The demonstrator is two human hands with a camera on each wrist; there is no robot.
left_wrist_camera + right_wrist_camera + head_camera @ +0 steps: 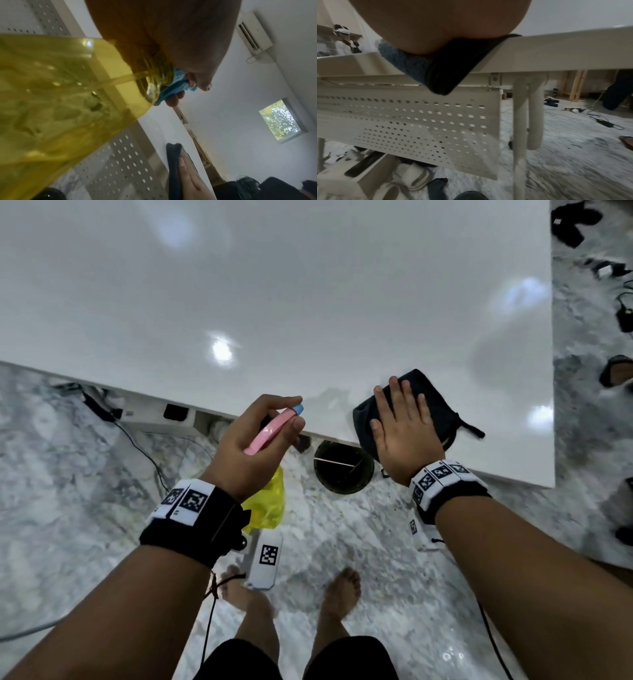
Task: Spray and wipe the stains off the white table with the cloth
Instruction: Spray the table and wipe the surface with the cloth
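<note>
The glossy white table (308, 285) fills the view. At its near edge, the dark blue-black cloth (435, 402) partly overhangs, the right hand (404, 436) pressing flat on it. Left of the cloth, just off the edge, the left hand (253, 446) grips a yellow translucent spray bottle (51, 101) with pink trigger; the wet smear between them is perhaps spray.

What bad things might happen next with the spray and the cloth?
1. The dark cloth hangs over the white table's near edge; if the flat right hand wipes toward the person, it might slide off.
2. The left hand holds the yellow spray bottle beyond the edge, so a squirt may partly hit the floor, near bare feet.
</note>
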